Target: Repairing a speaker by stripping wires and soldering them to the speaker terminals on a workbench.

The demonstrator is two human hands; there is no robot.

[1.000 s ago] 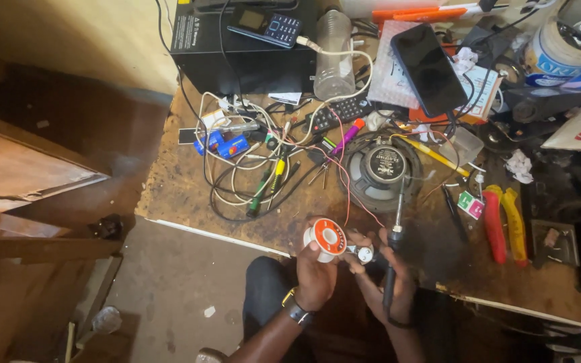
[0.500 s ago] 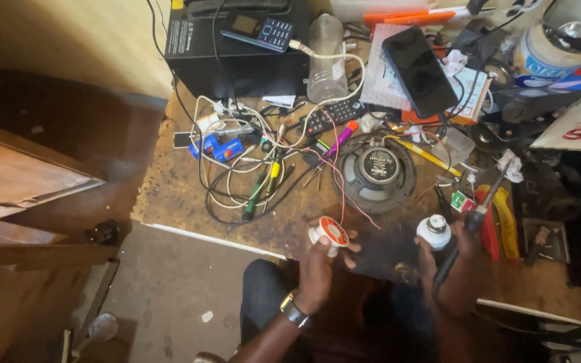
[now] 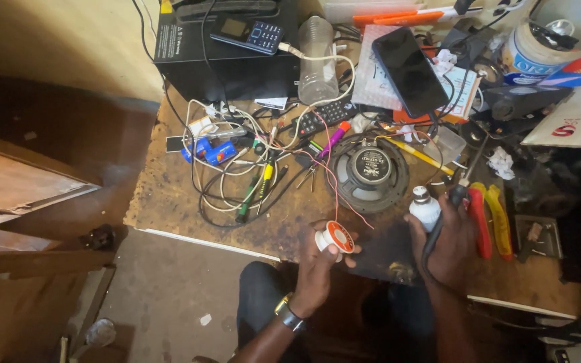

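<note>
Orange-and-white spool (image 3: 335,238), white bulb (image 3: 425,210)

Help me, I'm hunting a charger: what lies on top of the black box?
On the black box lie a small keypad phone and cables. Its rear top is out of frame.

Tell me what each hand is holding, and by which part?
The left hand holds a small wire spool by its rim. The right hand holds a white bulb around its body, plus a dark-handled tool.
</note>
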